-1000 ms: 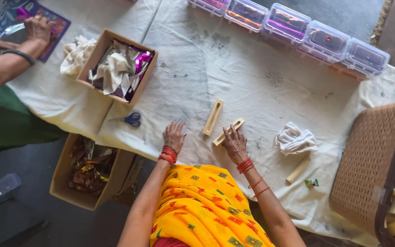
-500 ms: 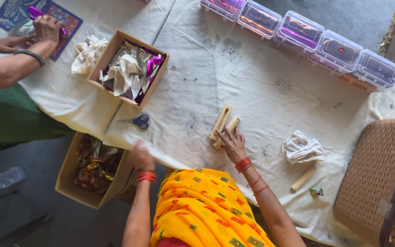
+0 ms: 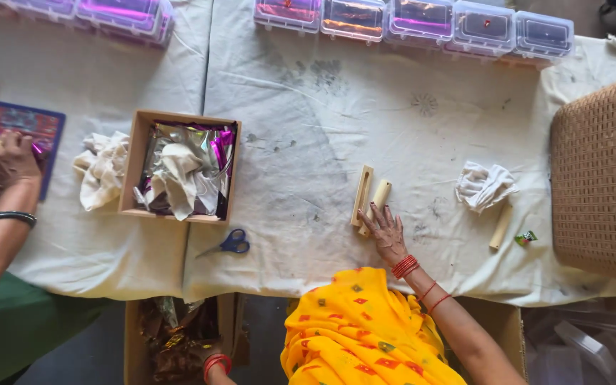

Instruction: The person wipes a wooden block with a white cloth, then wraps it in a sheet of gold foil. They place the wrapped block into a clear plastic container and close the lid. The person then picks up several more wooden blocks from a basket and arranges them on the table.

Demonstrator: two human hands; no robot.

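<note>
Right hand [image 3: 388, 232] resting flat on cloth-covered table [image 3: 308, 142], fingertips touching two wooden pieces [image 3: 369, 196] lying side by side. Wide bare cloth lying open beyond pieces, up to row of clear plastic boxes [image 3: 422, 20] walling far edge. Left of hand, open strip running to scissors [image 3: 228, 244] and cardboard box [image 3: 180, 167] of foil. Right side tighter: crumpled white cloth [image 3: 485, 185] and wooden stick [image 3: 500, 225] sitting near, wicker basket [image 3: 597, 178] blocking table end. Left hand [image 3: 212, 367] reaching down into floor carton [image 3: 172, 342].
</note>
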